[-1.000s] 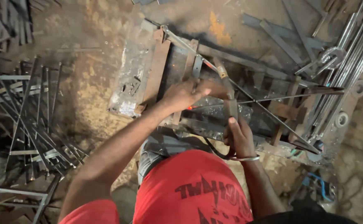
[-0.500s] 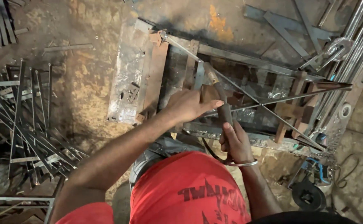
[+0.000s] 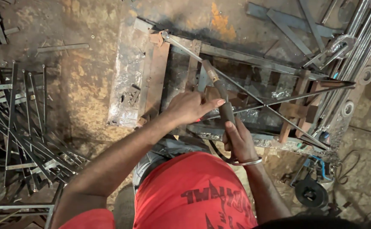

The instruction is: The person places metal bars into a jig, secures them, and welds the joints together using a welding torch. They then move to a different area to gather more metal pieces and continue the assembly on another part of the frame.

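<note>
My left hand (image 3: 190, 107) lies on a welded metal frame (image 3: 253, 63) on the floor, fingers curled over the near end of a thin rod (image 3: 304, 96), thumb stretched toward the tool. My right hand (image 3: 237, 141), a bangle on its wrist, grips the dark handle of a long torch-like tool (image 3: 220, 95). The tool's tip points away from me toward a second thin rod (image 3: 185, 46) that crosses the first one. A black cable (image 3: 217, 153) loops from the handle's base. What lies under my left palm is hidden.
A thick steel plate (image 3: 128, 85) lies left of the frame. Several bent rod pieces (image 3: 20, 127) are heaped at the far left. Pipes and flat bars (image 3: 355, 38) are stacked at the upper right, and a small machine with blue wiring (image 3: 310, 191) sits at the lower right.
Both hands keep their hold and stay nearly where they were. The view has shifted a little, and the tool stands slightly more upright over the rod crossing.
</note>
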